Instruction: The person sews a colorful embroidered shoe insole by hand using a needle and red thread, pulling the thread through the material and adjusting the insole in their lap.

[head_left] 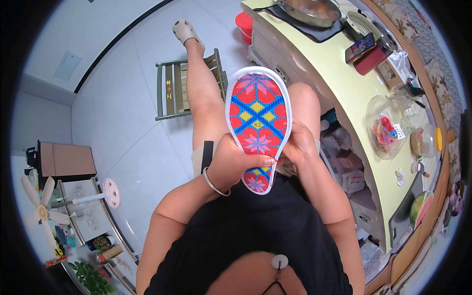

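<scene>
An embroidered insole (255, 132) with a white edge is held upright over my lap. Its stitching shows red and pink flowers, blue crossing bands and yellow diamonds. My left hand (233, 160) is closed on its lower left side, with the thumb laid flat across the narrow part and the other fingers hidden behind. At the lower right edge is my right hand (301, 142), its fingers curled and partly hidden by the insole. A short bit of red thread (278, 161) shows between the edge and those fingers. Whether they pinch a needle cannot be made out.
On my right stands a pale yellow table (354, 83) with a pan (314, 11), a propped phone (360, 47), a red flask (372, 58) and a clear tray of coloured threads (385, 132). My leg rests by a folding stool (172, 93). A fan (42, 211) is at left.
</scene>
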A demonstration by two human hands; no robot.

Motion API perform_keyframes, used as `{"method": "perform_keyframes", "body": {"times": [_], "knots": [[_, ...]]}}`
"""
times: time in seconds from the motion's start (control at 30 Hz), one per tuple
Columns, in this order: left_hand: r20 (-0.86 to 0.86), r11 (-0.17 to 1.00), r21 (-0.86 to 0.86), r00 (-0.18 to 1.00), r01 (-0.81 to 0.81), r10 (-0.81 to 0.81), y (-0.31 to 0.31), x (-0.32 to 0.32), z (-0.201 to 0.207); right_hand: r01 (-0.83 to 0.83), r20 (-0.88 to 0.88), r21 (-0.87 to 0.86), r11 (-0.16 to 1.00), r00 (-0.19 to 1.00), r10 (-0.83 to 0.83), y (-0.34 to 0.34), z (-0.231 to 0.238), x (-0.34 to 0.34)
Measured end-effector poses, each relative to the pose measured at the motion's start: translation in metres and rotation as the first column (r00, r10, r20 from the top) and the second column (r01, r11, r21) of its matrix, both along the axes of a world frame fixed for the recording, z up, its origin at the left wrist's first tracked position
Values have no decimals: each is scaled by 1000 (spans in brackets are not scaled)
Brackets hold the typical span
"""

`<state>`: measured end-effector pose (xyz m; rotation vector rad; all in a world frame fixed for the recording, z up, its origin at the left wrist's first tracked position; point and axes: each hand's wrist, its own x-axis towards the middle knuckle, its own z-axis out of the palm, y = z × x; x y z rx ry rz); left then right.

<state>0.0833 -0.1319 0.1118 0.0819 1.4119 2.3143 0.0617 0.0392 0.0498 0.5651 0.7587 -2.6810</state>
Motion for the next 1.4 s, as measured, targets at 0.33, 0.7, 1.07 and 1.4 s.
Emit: {"method": "perform_keyframes", "body": {"times": [0.33, 0.7, 1.07, 1.4], "knots": [[45, 989, 98, 993, -112, 108, -29, -17, -3, 456, -373, -204, 866, 782, -499, 170, 26, 25], [78, 947, 73, 949, -312, 306, -79, -42, -19, 903, -436, -148, 403, 306, -846, 620, 28, 259], [88, 943, 38, 941, -332, 328, -79, -32, -19, 845, -719, 431, -315, 111, -686, 608, 90, 264], [107, 989, 63, 987, -130, 123, -27, -17, 6, 575, -567, 711, 405, 809, -154, 93, 76, 49]]}}
